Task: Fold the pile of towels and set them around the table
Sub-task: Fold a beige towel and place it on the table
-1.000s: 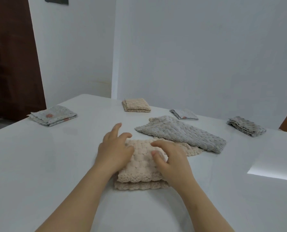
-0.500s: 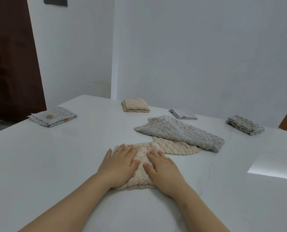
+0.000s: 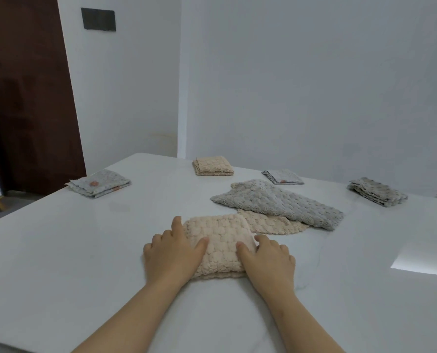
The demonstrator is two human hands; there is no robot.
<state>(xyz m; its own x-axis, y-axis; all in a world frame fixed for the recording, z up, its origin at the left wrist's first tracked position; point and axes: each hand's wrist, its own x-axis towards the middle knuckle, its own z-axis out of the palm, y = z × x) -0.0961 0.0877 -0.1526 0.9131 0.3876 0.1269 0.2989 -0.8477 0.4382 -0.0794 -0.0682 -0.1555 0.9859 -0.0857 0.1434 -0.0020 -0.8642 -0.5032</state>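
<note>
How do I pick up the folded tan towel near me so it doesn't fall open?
Take the folded tan towel by its left and right edges, coming in from both sides, thumbs on top, fingers slid underneath. It lies flat as a thick stack, so pinching all layers together probably keeps it closed. The left hand and right hand sit at those edges now.
</note>
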